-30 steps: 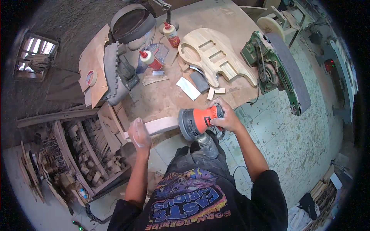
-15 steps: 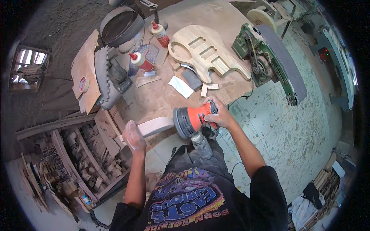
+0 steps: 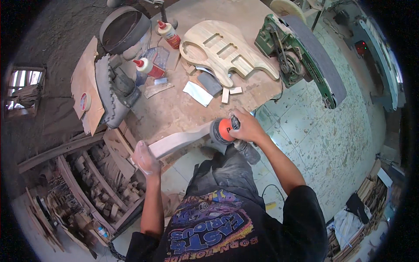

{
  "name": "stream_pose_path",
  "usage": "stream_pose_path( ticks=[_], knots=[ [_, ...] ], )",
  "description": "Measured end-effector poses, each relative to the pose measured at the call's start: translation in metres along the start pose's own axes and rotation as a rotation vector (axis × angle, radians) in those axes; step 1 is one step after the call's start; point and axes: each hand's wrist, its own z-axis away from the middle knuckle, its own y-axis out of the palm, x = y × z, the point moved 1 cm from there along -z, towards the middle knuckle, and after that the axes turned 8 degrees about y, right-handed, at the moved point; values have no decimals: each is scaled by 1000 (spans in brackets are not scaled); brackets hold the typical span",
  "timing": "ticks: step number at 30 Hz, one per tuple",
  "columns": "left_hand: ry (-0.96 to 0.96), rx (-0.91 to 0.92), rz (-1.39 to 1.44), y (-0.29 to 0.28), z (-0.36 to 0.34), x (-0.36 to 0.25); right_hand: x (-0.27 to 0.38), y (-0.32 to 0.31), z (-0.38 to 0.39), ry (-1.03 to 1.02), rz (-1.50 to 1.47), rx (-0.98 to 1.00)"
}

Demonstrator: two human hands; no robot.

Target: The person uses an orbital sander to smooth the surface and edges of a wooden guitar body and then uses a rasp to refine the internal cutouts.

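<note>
Head view: right hand point(image 3: 247, 127) wrapped around the orange-and-black sander point(image 3: 224, 130), fingers over its top end. Left hand point(image 3: 146, 159) clamped on the near-left end of a pale, curved wood piece point(image 3: 180, 140). Piece runs between the hands, along the near edge of the workbench point(image 3: 168, 117); its right end meets the sander's disc side, actual contact can't be told. Further out on the bench: white sheet point(image 3: 198, 93) beside a dark grey sheet point(image 3: 210, 83), guitar-shaped wood body point(image 3: 224, 53) with cutouts, two red-capped bottles to its left. Green belt sander point(image 3: 297, 59) at the right edge. Offcut rack point(image 3: 87, 192) lower left.
</note>
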Motion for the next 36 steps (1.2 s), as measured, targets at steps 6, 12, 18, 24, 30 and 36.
stream_pose_path(
  ticks=[6, 12, 18, 24, 30, 36],
  knots=[
    [10, -6, -13, 1, 0, -1, 6, 5, -1, -103, 75, -129],
    [20, -8, -14, 0, 4, 0, -1, 4, -6, -60, 93, -151],
    [21, -18, -2, 1, 4, -8, -4, 7, -17, -129, 105, -227],
    [-33, -9, 58, -1, 3, 4, -4, 7, -23, -163, 41, -198],
    [21, 10, -27, 0, 4, -9, -4, 8, -17, -101, 45, -247],
    [-21, 5, 44, 1, 3, -10, 3, 3, -14, -65, 109, -239]
  ],
)
